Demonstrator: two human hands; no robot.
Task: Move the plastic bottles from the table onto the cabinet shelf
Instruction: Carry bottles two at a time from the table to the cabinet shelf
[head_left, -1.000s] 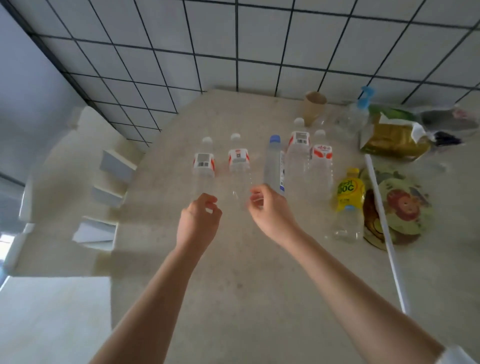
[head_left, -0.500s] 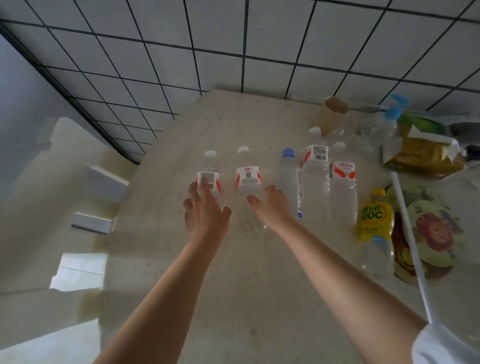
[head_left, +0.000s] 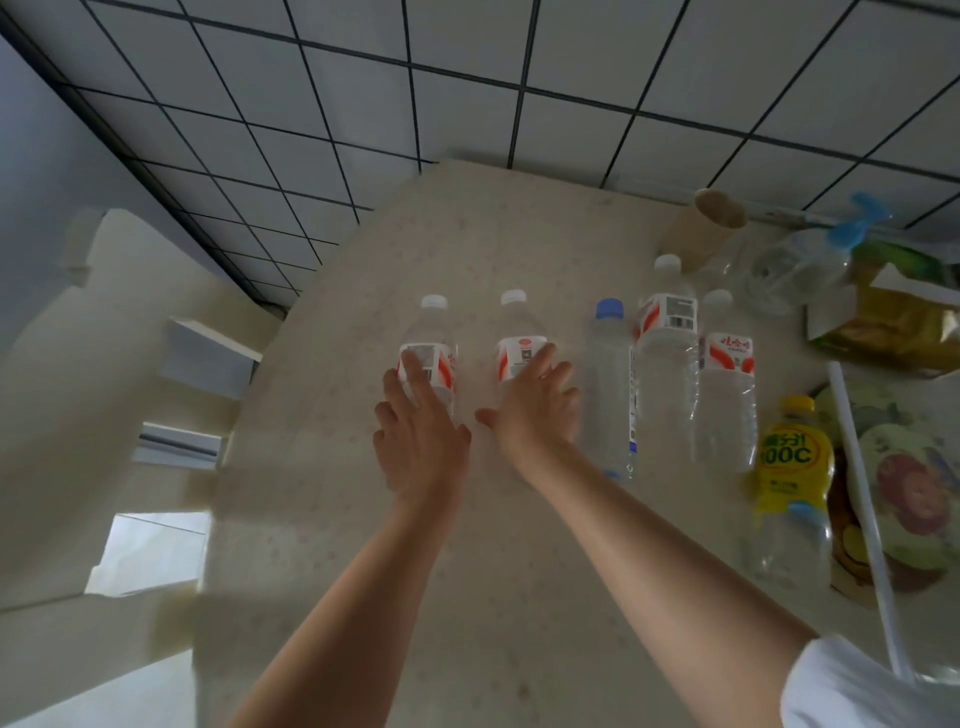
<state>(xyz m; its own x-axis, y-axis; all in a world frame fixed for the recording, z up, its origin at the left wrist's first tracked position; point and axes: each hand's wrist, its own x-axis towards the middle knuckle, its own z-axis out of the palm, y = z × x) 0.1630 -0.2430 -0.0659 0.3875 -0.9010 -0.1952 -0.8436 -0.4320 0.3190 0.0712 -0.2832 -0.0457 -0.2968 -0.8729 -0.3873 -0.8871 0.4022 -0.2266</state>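
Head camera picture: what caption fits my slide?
Left hand on the leftmost bottle, right hand on the next bottle, fingers spread, both upright on the table.

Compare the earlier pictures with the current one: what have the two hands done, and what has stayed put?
Both hands reached forward. The left hand now touches the leftmost bottle and the right hand the second bottle, fingers spread, neither closed round it yet. Both bottles stayed standing where they were.
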